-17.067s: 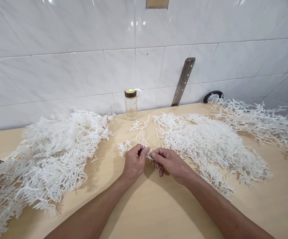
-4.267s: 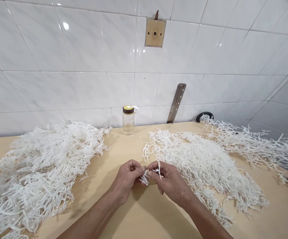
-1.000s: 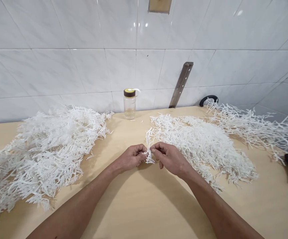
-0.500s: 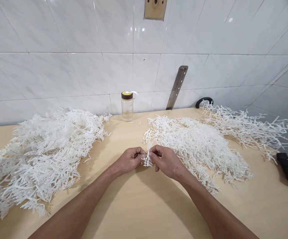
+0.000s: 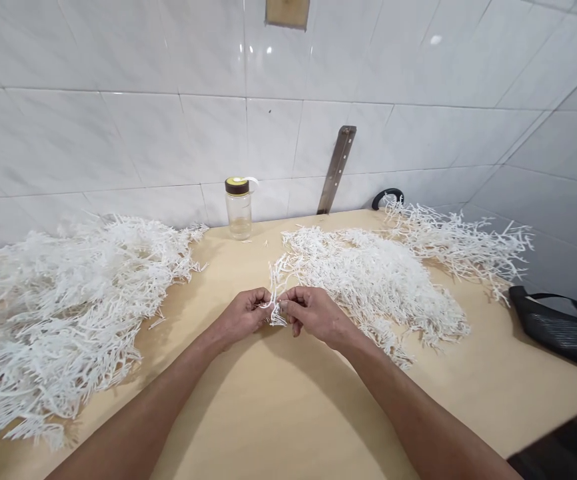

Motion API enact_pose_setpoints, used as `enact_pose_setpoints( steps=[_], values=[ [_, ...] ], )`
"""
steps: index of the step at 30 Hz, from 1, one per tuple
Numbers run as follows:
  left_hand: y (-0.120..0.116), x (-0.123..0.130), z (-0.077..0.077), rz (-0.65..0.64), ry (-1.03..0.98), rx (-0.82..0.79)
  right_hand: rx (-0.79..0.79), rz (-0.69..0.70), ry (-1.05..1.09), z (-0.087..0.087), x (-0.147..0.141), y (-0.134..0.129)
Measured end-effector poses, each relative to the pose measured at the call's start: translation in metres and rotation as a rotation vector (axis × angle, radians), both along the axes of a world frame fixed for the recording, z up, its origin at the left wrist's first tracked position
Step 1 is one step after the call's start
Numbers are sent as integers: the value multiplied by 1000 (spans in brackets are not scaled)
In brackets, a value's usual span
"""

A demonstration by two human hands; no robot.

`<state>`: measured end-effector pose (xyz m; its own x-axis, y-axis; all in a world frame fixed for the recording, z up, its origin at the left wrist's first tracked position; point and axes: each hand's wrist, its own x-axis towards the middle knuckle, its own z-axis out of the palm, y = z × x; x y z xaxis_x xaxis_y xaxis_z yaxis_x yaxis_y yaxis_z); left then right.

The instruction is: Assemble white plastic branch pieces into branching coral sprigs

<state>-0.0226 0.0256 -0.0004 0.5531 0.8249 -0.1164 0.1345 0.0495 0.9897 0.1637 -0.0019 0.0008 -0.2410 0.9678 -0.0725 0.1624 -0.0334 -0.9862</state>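
A small white branching sprig (image 5: 277,319), plastic-looking, is held upright between my two hands above the wooden table. My left hand (image 5: 241,319) pinches it from the left with thumb and forefinger. From the right, the fingertips of my right hand (image 5: 318,317) close on the same sprig. Its upper twigs (image 5: 276,272) stick up past my fingers and overlap the edge of a flattish heap of white sprigs (image 5: 383,277) just beyond my right hand. A larger, fluffier pile of white sprigs (image 5: 83,300) spreads on the left, beside my left forearm.
A clear bottle (image 5: 239,217) with a dark and yellow lid stands by the tiled wall. A metal strip (image 5: 337,170) leans there too. Farther right lie longer branching sprigs (image 5: 461,240), a black curved handle (image 5: 387,196) and a black object with a strap (image 5: 558,330).
The camera view has turned slightly right, so everything sits farther left in it. Both hands stay on the sprig, whose upper twigs now lean more and show apart above my fingers.
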Motion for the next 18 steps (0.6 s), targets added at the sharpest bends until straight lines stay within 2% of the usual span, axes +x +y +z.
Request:
enact_pose_setpoints(
  steps=[6, 11, 13, 15, 18],
  values=[
    [0, 1, -2, -8, 31, 39, 96, -90, -286, 1, -6, -7],
    [-4, -1, 4, -9, 121, 148, 431, -186, -704, -4, -11, -5],
    [-5, -1, 3, -30, 114, 161, 481, -281, -823, -4, -5, -1],
    [-4, 1, -2, -36, 47, 121, 467, -379, -843, -2, 4, 3],
    [-1, 2, -11, -15, -36, 35, 432, -505, -760, 6, 21, 5]
  ],
)
